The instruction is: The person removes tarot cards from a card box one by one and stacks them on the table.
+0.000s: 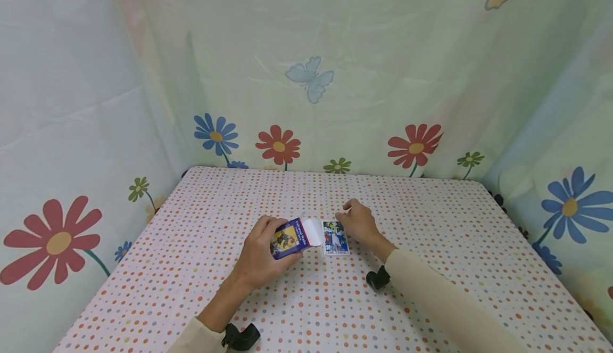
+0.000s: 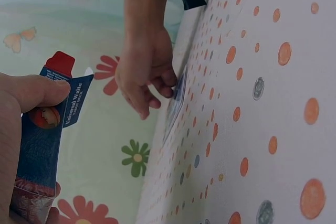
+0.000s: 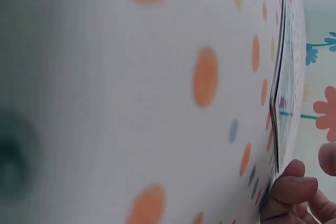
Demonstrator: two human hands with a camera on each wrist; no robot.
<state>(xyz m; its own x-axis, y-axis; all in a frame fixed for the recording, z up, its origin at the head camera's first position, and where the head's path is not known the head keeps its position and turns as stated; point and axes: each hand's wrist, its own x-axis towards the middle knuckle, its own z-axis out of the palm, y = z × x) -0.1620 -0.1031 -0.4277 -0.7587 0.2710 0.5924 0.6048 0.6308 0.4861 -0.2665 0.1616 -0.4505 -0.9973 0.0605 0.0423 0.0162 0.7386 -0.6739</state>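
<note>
head view took in a flowered curtain (image 1: 249, 33) hung around a dotted cloth (image 1: 421, 214). a hard sideways push might have rucked that cloth and shifted what lay on it. pale sleeves (image 1: 440, 294) reached in over it, and a black mount (image 1: 378, 278) jutted below the right wrist, where a careless drop of the arm could have dragged it across the cloth.

the left hand (image 1: 261, 252) was curled round the box (image 1: 286, 238), thumb along the near side and fingers along the far one. too tight a squeeze could have bowed the walls and narrowed the mouth; too slack, and the tilted box might have slid free. its inside did not show, so whether anything could spill was impossible to tell.

the right hand (image 1: 361, 225) had its fingers bent, tips at the far right corner of the card (image 1: 336, 238); whether they truly pinched it could not be told.

the card, a tower picture, lay face up on the cloth between box and right hand. right wrist view showed doubled dark lines along its edge, so it may have been several; uneven pressure could then have fanned them apart.

the white flap (image 1: 313, 232) stuck out just beside the card, contact unclear. it might have snagged the card's edge, and a blind shove could have creased either one.
</note>
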